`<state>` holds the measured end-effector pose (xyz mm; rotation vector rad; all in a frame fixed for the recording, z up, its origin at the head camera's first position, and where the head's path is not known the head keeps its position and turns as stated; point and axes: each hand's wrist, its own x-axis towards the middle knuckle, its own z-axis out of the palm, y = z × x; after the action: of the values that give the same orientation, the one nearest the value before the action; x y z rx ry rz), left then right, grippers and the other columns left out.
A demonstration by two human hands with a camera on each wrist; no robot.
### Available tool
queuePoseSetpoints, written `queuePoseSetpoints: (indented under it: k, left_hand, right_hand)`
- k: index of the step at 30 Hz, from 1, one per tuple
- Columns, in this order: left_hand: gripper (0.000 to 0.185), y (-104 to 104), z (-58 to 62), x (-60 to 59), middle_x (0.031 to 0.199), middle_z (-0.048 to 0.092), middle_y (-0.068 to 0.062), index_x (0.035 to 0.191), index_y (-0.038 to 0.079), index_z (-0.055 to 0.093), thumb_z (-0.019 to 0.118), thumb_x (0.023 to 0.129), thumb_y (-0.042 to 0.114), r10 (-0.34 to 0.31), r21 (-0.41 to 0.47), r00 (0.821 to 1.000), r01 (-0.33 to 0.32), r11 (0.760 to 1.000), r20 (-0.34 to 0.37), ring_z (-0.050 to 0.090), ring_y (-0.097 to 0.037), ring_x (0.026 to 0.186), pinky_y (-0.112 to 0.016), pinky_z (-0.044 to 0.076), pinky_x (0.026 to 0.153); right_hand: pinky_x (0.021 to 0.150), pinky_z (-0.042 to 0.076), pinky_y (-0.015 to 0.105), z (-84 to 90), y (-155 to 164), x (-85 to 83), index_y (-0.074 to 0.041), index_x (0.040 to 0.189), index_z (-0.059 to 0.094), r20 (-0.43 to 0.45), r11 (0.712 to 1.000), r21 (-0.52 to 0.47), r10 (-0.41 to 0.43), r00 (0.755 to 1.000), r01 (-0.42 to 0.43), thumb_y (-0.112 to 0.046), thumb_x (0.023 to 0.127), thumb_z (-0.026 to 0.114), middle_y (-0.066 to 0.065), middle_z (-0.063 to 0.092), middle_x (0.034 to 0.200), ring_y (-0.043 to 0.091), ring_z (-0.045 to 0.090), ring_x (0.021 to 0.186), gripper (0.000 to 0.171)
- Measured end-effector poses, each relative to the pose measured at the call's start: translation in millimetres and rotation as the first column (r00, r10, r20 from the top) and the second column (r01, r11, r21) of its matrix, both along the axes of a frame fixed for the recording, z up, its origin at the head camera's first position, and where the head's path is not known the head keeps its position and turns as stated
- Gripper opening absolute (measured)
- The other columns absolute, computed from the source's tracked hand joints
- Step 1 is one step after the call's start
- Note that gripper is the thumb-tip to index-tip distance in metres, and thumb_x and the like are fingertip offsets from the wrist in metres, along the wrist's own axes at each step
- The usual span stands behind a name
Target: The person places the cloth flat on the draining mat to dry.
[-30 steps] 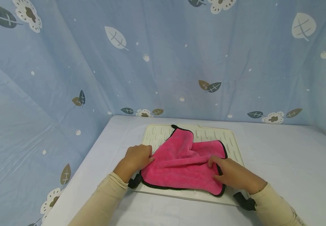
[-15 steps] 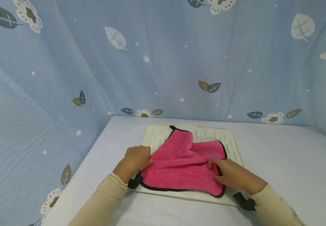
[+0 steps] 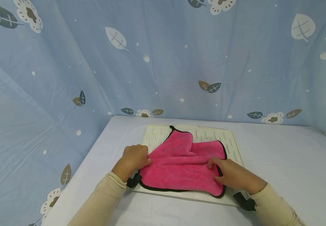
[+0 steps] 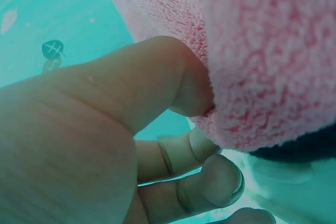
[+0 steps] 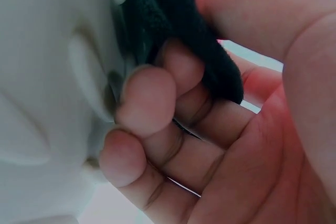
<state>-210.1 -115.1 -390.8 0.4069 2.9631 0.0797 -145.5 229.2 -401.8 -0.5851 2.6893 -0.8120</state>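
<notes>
A bright pink plush towel (image 3: 177,175) with black edging lies rumpled over a cream ridged board (image 3: 155,135), a fold running across its middle. My left hand (image 3: 134,158) pinches its left edge; the left wrist view shows the thumb (image 4: 152,77) on top of the pink pile and the fingertips underneath. At the towel's right side, my right hand (image 3: 233,174) grips the border. In the right wrist view the black edging (image 5: 215,61) runs between the thumb and the curled fingers (image 5: 149,100), close over the board's ridges.
The board rests on a white-covered table (image 3: 287,163). Behind and to the left hangs a blue curtain (image 3: 165,62) printed with leaves and flowers. A black wrist mount (image 3: 245,201) sits below the right wrist, another (image 3: 134,180) below the left.
My left hand has shifted slightly left, drawing the towel's left edge with it. The middle fold looks straighter and tauter. My right hand has stayed in place.
</notes>
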Motion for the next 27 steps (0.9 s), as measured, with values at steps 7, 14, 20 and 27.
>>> queuePoseSetpoints:
  k: [7,14,20,27]
  left_hand:
    - [0.021,1.4,-2.7,-0.9,0.062,0.056,0.000,0.073,0.014,0.056,0.067,0.087,0.025,-0.015,0.006,1.000,0.015,1.000,-0.008,0.055,-0.019,0.062,-0.042,0.045,0.061]
    - [0.021,2.8,-4.6,0.0,0.065,0.055,-0.001,0.085,0.012,0.060,0.064,0.093,0.031,-0.026,0.034,0.999,0.027,0.999,-0.020,0.057,-0.018,0.064,-0.039,0.046,0.061]
    - [0.022,0.4,-6.0,1.2,0.067,0.055,-0.001,0.089,0.012,0.058,0.069,0.093,0.031,-0.043,0.054,0.999,0.043,0.998,0.006,0.056,-0.017,0.065,-0.039,0.046,0.062]
    - [0.024,1.8,-14.8,-2.5,0.069,0.057,-0.002,0.088,0.012,0.055,0.070,0.093,0.031,-0.073,0.046,0.997,0.073,0.996,0.010,0.061,-0.020,0.069,-0.042,0.049,0.063]
  right_hand:
    - [0.056,0.044,0.023,1.6,-1.2,0.7,-0.015,0.106,0.056,0.006,1.000,-0.003,-0.004,1.000,0.004,-0.006,0.083,0.077,-0.003,0.057,0.082,0.010,0.050,0.069,0.033]
    - [0.056,0.044,0.023,1.7,-2.5,0.2,-0.014,0.106,0.055,0.004,1.000,0.000,0.000,1.000,0.000,-0.006,0.083,0.076,-0.003,0.056,0.080,0.010,0.050,0.070,0.033]
    - [0.057,0.044,0.023,2.7,-4.3,-1.9,-0.015,0.107,0.056,0.000,1.000,0.007,0.012,1.000,-0.012,-0.008,0.084,0.076,-0.004,0.057,0.082,0.009,0.050,0.070,0.031]
    - [0.050,0.038,0.022,11.5,3.1,0.0,-0.013,0.108,0.058,-0.121,0.999,-0.017,-0.037,0.992,0.035,-0.018,0.092,0.071,-0.009,0.050,0.064,0.002,0.041,0.053,0.021]
